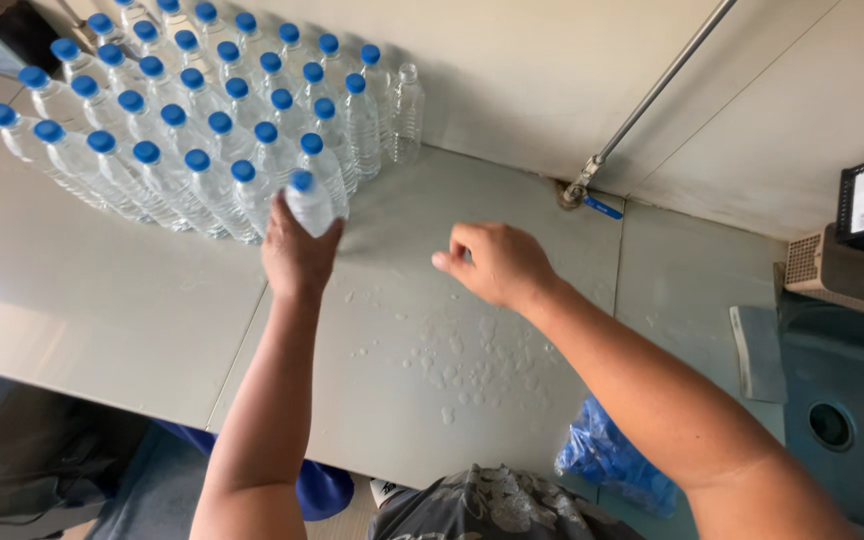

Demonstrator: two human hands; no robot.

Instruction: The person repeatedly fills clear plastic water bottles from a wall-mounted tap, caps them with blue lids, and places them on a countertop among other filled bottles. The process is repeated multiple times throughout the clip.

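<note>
Left hand (297,255): fingers clamped on a capped bottle (310,203), frame centre-left.
Right hand (497,262): fingers curled together, empty, above wet tabletop (102,300).
Bottle rows (182,110): upper left.

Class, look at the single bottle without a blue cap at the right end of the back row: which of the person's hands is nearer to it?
Right. The right hand hangs below the uncapped bottle; the left hand, gripping a capped bottle, is further left.

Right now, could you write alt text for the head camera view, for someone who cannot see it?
A person's left hand holds a clear blue-capped bottle at the edge of rows of similar bottles on a grey counter. The right hand hovers loosely closed above water droplets. A bag of blue caps lies below the counter's edge.
</note>
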